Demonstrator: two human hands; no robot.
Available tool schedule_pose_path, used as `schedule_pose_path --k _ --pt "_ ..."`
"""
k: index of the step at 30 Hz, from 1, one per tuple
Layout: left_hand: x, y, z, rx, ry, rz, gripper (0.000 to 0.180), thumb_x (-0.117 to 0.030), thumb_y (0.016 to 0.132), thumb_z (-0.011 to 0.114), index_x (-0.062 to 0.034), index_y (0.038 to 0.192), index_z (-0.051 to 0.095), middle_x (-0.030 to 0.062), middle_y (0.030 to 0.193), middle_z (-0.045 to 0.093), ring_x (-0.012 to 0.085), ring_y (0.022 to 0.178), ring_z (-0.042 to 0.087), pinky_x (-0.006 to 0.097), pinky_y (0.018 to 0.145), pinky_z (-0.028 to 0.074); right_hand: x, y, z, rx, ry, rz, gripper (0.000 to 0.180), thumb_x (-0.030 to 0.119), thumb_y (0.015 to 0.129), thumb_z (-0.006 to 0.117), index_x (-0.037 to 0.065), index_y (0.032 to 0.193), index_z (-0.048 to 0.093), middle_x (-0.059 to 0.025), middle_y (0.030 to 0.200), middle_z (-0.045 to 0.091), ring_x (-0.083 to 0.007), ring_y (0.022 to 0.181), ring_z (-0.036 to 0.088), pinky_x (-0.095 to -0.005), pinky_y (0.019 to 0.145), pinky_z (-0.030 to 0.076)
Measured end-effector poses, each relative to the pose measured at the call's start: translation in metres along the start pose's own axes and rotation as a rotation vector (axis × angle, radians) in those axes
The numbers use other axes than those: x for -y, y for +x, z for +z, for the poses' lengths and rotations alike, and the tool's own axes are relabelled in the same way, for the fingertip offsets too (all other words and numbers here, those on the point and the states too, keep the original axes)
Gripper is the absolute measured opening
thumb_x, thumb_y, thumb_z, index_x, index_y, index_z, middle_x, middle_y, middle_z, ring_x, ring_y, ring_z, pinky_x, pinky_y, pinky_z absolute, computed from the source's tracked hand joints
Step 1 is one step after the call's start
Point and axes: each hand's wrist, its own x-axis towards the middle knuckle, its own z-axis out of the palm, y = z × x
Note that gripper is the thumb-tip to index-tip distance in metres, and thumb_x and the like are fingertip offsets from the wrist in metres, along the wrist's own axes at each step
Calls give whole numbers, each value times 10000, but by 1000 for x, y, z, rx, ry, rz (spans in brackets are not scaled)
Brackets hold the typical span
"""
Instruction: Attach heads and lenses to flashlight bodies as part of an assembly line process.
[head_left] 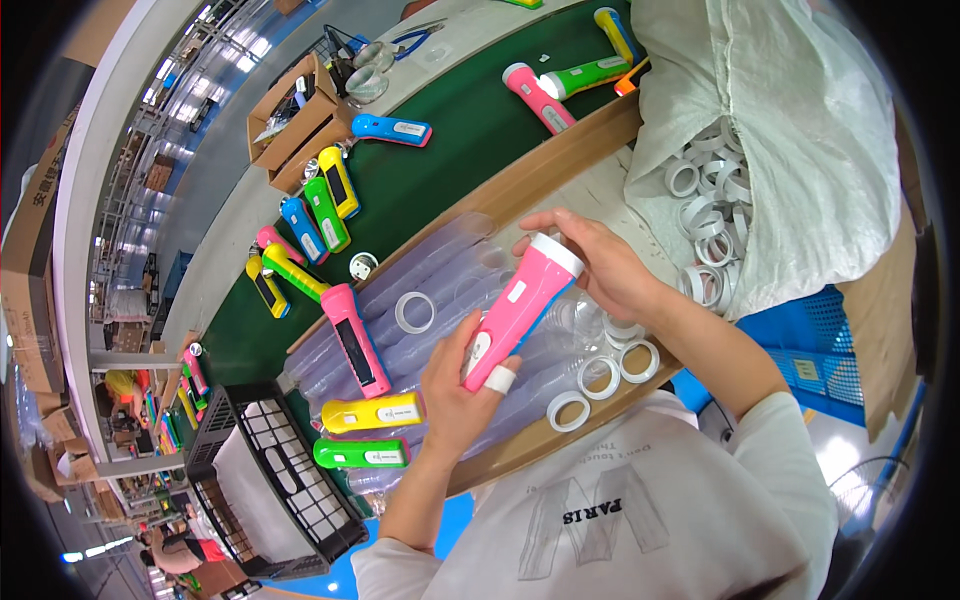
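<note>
A pink flashlight [520, 310] with a white ring on its head and a blue underside is held tilted in front of me. My left hand [458, 385] grips its handle, a white wrap round one finger. Bent round the white ring end are the fingers of my right hand [610, 262]; part of their contact is hidden behind the head. Beneath, a shallow cardboard box holds clear round lenses [575, 325] and loose white rings [415, 312]. Another pink flashlight [354, 340], a yellow flashlight [372, 412] and a green flashlight [362, 453] lie left of my left hand.
A white sack [790, 150] of white rings stands at the right. Beyond the box runs a green belt [450, 170] with several coloured flashlights. A small carton [300, 120] and blue-handled pliers [415, 38] sit on its far side. A black crate [280, 470] stands lower left.
</note>
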Motion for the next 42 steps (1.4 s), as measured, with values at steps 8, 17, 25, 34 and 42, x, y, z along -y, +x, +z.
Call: schedule_pose_path --k 8,17,25,34,42 --pt "-7 -55 28 433 -1808 -879 650 -572 936 437 -35 1300 475 220 1132 602 239 833 609 319 639 487 -19 -22 27 106 434 -117 484 381 931 574 66 1279 456 -162 1185 577 -303 1141 575 -429 985 476" --pt "-57 -58 21 413 -1238 -759 433 -140 854 701 -31 1211 480 56 817 583 115 672 566 250 537 463 -22 -42 35 239 460 -237 272 259 849 691 115 975 498 -118 1067 599 -305 1095 602 -441 947 494" --pt "-55 -67 12 234 -434 -369 465 -198 801 752 -19 1160 518 94 864 648 216 674 617 323 625 505 -28 -48 45 298 388 -374 255 239 813 694 139 853 463 -153 980 606 -295 955 643 -471 982 463" --pt "-8 -46 2 328 -902 -627 459 -177 796 767 -31 1150 514 36 840 608 173 628 596 315 604 501 -20 -29 71 -40 177 -228 282 287 883 666 103 999 486 -135 1001 616 -244 950 646 -378 847 532" --pt "-25 -43 -22 393 -517 -393 424 -162 807 759 -34 1142 533 19 906 619 118 787 576 257 734 474 -13 -44 91 -34 331 -357 284 192 830 715 118 1001 502 -125 996 625 -257 987 640 -363 831 536"
